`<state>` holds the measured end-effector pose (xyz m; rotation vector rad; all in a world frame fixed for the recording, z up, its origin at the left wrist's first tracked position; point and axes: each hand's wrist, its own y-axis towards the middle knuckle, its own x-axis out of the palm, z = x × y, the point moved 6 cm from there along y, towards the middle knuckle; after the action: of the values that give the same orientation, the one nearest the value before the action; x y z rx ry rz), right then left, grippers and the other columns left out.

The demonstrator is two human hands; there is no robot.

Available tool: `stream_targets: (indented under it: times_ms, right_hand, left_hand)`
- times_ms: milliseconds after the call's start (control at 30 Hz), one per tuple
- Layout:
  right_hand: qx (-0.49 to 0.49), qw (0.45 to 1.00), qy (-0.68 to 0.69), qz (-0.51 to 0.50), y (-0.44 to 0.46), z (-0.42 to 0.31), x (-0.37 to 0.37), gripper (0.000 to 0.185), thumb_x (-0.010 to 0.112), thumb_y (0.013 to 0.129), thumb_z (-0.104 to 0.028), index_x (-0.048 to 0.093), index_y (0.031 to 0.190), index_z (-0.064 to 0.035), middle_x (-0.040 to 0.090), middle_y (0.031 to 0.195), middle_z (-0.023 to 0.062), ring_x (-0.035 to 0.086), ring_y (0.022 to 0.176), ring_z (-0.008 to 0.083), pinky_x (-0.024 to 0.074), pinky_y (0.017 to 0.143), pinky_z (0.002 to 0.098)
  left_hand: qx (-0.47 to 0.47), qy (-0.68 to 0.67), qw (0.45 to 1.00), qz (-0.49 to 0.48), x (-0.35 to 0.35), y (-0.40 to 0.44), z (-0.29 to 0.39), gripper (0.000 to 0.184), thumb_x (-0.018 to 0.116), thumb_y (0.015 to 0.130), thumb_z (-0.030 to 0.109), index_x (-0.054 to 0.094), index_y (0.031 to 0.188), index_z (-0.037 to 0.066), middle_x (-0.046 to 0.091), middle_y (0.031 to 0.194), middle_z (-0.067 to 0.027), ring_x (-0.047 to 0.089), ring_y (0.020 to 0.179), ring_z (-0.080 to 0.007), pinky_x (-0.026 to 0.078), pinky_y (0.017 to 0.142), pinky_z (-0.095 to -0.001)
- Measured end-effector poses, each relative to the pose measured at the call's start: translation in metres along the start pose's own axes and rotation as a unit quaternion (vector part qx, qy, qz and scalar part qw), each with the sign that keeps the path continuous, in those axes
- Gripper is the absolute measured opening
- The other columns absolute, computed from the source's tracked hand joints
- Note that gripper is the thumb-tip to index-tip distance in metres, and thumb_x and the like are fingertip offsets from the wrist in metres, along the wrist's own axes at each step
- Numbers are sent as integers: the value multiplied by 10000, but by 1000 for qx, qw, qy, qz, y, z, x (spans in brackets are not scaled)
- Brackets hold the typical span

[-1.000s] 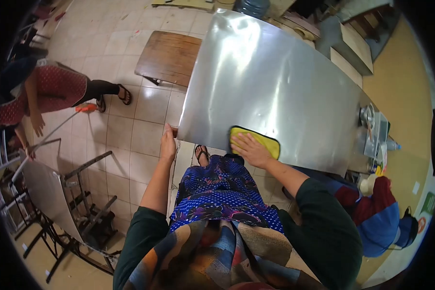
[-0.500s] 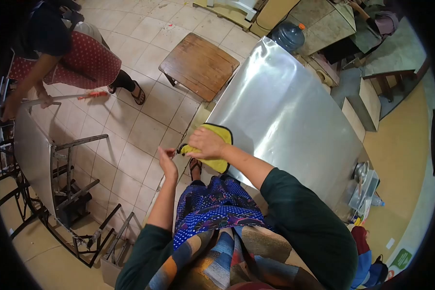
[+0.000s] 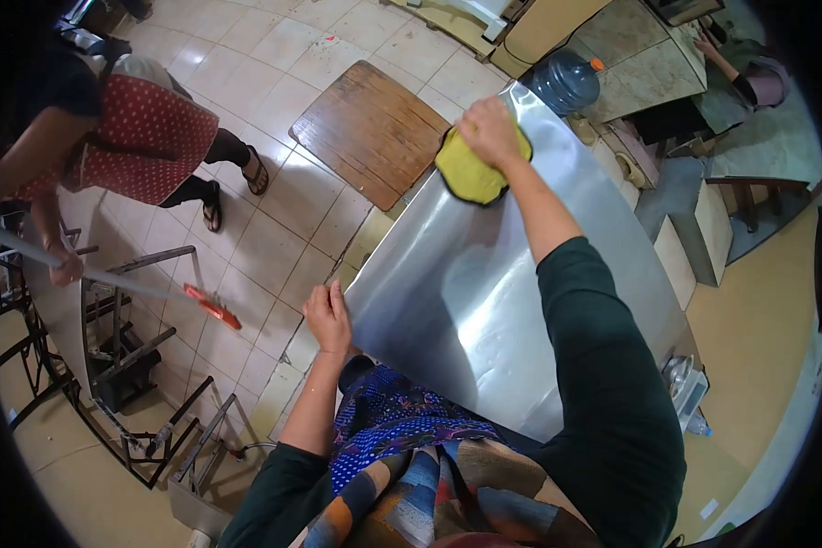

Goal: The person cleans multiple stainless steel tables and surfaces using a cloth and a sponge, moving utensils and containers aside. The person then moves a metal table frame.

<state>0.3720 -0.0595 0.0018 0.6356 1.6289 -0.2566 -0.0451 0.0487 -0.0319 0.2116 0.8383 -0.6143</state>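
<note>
My right hand (image 3: 490,133) presses a yellow cloth (image 3: 473,177) with a dark border onto the metal table (image 3: 521,283), near its far left edge. The cloth lies spread under the palm and fingers. My left hand (image 3: 328,317) is beside the table's near left corner, fingers loosely bent and thumb apart, with nothing in it. Whether it touches the edge I cannot tell. The tabletop is smooth, shiny and silver.
A wooden stool (image 3: 370,132) stands against the table's far left side. Behind the far end is a blue water jug (image 3: 564,82). At left, a person in a red dotted apron (image 3: 146,137) holds a broom (image 3: 212,306) near overturned metal-legged tables (image 3: 123,338). Metal items (image 3: 685,384) sit at the right corner.
My right hand has carried the cloth from the near left edge to the table's far end. My left hand has shifted slightly. The person's broom has swung down and toward me.
</note>
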Motion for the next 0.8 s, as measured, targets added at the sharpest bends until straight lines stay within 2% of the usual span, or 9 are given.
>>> stream_targets:
  times_ms: [167,233,367,400,433,567,700,767,800]
  right_hand:
    - [41,993,-74,87,29,90,-2,377,492,915,-413,685,958,-92,650,1040,123,542,1116,303,339,1043,451]
    - [240,969,38,48,24,133,-5,457,393,953,-486,653,1077,-131,656,1117,141,556,1135,346,396,986,480]
    - [359,928,45,-91,-29,191,-16,551,277,971,-543,615,1157,-149,644,1169,159,569,1116,388,434,933,497]
    - [364,927,35,-81,-56,200,-25,574,254,973,-545,613,1174,-145,643,1163,167,574,1098,397,435,933,492]
    - [369,926,26,-71,-85,208,-35,596,231,975,-547,610,1192,-142,642,1158,174,580,1080,405,435,934,486]
    - [474,877,-20,-79,-244,285,-70,575,249,974,-534,617,1227,-172,641,1157,173,577,1092,385,425,945,476]
    - [519,847,-84,-72,-402,339,-114,489,241,1013,-376,586,1271,-145,630,1211,128,532,1183,336,373,1015,450]
    - [464,868,-173,29,-483,359,-128,451,306,1012,-323,589,1241,-56,602,1258,147,507,1205,337,348,1047,416]
    - [489,846,-201,66,-514,355,-137,448,316,1016,-324,543,1296,-59,546,1330,142,454,1262,335,315,1078,419]
  left_hand:
    - [15,0,1000,9,10,9,9,308,564,957,210,496,714,34,480,673,-110,446,625,-300,361,665,-388]
    - [24,16,999,23,11,8,10,305,563,958,206,495,715,34,470,669,-111,433,620,-302,358,654,-387]
    - [17,19,999,29,14,9,13,314,557,961,203,493,706,32,463,653,-118,416,611,-289,349,609,-393]
    - [-1,22,999,24,15,10,11,321,555,962,203,490,701,29,463,647,-121,419,612,-282,348,601,-394]
    - [33,23,999,28,15,10,14,341,536,983,183,468,708,-6,413,634,-90,370,605,-174,342,564,-318]
    - [17,-25,999,22,26,8,-7,342,532,982,202,477,707,7,429,620,-95,390,580,-222,332,559,-352]
    - [-16,-114,993,10,30,7,-10,365,496,1011,206,424,711,11,355,644,-9,317,620,-115,300,550,-287]
    - [-32,-100,994,1,29,7,-9,377,483,1020,225,407,713,21,358,666,14,311,635,-90,301,556,-264]
    - [-30,-97,995,-6,32,7,-10,377,483,1020,225,407,713,21,358,666,14,311,635,-90,301,556,-264]
